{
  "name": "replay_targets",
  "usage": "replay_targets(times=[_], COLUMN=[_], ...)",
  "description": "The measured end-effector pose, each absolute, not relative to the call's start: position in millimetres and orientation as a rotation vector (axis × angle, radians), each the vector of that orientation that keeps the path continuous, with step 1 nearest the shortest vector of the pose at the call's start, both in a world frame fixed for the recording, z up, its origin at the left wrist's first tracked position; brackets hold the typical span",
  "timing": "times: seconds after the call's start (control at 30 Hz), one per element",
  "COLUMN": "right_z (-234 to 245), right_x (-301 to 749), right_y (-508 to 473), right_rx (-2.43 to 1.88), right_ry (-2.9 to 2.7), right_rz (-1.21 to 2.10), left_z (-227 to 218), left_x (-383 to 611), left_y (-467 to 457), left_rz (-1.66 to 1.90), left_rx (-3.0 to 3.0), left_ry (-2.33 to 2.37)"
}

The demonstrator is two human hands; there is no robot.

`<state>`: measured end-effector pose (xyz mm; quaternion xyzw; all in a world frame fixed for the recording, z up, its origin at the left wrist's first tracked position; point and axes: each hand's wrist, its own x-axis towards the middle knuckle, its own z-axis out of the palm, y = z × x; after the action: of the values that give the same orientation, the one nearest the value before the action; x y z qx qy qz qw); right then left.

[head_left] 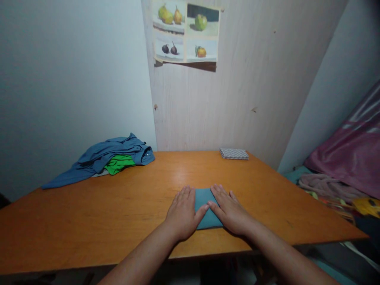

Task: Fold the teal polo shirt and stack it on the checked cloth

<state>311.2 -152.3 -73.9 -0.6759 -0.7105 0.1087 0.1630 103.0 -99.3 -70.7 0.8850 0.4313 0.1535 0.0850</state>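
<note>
A teal folded cloth (204,194) lies flat on the wooden table near its front edge, shaped into a small rectangle. My left hand (183,211) rests on its left side, palm down with the fingers stretched out. Over the right side lies my right hand (230,209), also flat, with its fingers extended. The two thumbs point inward and nearly meet over the middle of the cloth. Both hands partly cover the cloth's sides.
Blue and green clothes (113,156) lie heaped at the table's back left. A folded checked cloth (234,154) sits at the back right. The orange-brown table (97,213) meets the wall, where a fruit poster (186,31) hangs. Pink fabric (347,158) is piled beyond the right edge.
</note>
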Motion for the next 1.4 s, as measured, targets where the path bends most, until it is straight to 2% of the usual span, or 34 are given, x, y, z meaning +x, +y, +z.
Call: replay_targets(times=[0.2, 0.4, 0.6, 0.9, 1.17, 1.4], right_z=[-72.7, -55.0, -47.6, -72.9, -103.6, -109.4], right_x=[313.5, 330.8, 315.0, 264.0, 238.3, 219.5], right_y=[-148.6, -183.2, -237.6, -282.0, -293.5, -283.4], right_rx=[-1.865, -1.542, -1.272, -1.238, -1.087, -0.883], right_ry=[-1.917, -1.311, -0.894, -0.689, -0.492, -0.317], right_rz=[0.376, 0.399, 0.741, 1.176, 1.446, 1.483], left_z=[-68.7, -50.9, -31.1, -43.2, -45.2, -47.9], left_x=[104.2, 104.3, 113.5, 123.9, 115.0, 112.6], left_y=[-97.0, -90.5, -70.9, -59.8, -97.7, -135.7], left_rz=[0.425, 0.364, 0.414, 0.383, 0.380, 0.414], left_rx=[2.638, 2.632, 2.679, 2.712, 2.802, 2.777], left_ry=[1.301, 1.240, 1.190, 1.079, 1.069, 1.119])
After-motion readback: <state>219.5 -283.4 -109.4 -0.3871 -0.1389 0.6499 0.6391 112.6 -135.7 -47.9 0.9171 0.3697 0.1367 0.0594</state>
